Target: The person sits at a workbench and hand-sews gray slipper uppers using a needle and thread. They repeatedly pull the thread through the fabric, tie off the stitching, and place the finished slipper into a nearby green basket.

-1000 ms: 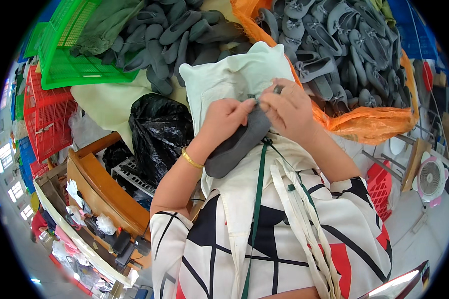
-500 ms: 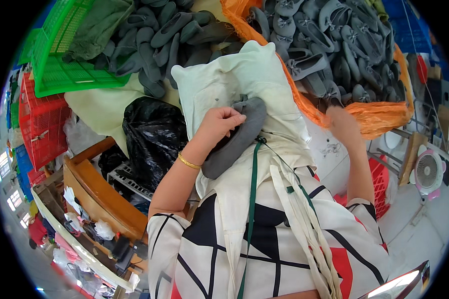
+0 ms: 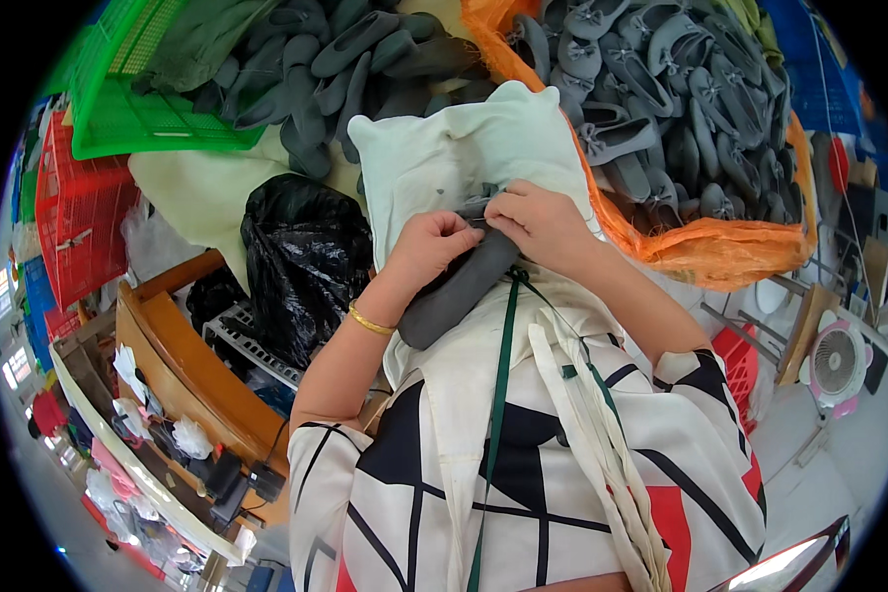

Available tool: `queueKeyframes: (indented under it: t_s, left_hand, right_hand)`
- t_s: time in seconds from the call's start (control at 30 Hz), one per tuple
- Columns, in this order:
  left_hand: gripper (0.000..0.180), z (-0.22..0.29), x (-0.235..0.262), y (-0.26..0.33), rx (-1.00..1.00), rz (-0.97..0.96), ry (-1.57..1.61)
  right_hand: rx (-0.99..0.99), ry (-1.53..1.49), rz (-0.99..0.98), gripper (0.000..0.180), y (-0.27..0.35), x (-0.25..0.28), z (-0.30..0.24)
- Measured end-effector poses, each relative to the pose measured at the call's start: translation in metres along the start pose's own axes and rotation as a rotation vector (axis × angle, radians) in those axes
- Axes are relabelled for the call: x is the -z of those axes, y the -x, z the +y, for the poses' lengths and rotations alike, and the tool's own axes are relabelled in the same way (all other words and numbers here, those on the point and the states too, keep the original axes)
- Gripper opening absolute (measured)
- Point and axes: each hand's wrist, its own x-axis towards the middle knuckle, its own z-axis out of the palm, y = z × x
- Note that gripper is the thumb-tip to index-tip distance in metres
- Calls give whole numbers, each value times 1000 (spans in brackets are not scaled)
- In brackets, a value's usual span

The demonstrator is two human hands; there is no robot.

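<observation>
A grey slip-on shoe (image 3: 454,296) lies slantwise on the pale cushion (image 3: 395,163) in my lap, its bow end pointing away from me. My left hand (image 3: 432,247), with a gold bangle at the wrist, pinches at the shoe's opening, thumb and forefinger together. Close beside it, my right hand (image 3: 541,222) has its fingertips pressed together at the bow end of the shoe. Whatever is between the fingertips of either hand is too small to make out.
An orange sack (image 3: 730,247) full of grey bow shoes stands at the far right. More grey shoes (image 3: 350,59) are heaped at the far left beside a green crate (image 3: 138,128). A black plastic bag (image 3: 306,257) sits left of the cushion, and a small fan (image 3: 839,363) at the right.
My right hand has come in from beside the orange sack to the bow end of the shoe. The left hand stays at the shoe's opening.
</observation>
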Motion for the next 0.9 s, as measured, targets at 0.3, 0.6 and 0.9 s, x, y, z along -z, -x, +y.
queueKeyframes:
  t_s: [0.3, 0.6, 0.9]
  left_hand:
    - [19, -7, 19, -17, -236, -1, -150]
    - [10, -24, 19, -31, -64, -136, 297]
    - [12, -17, 17, -29, 6, -91, 404]
  right_hand:
    - [153, 265, -96, 9, -27, -9, 13]
    - [-36, -156, -52, 9, -27, -27, 17]
    - [-187, -450, 19, 5, -25, -36, 29]
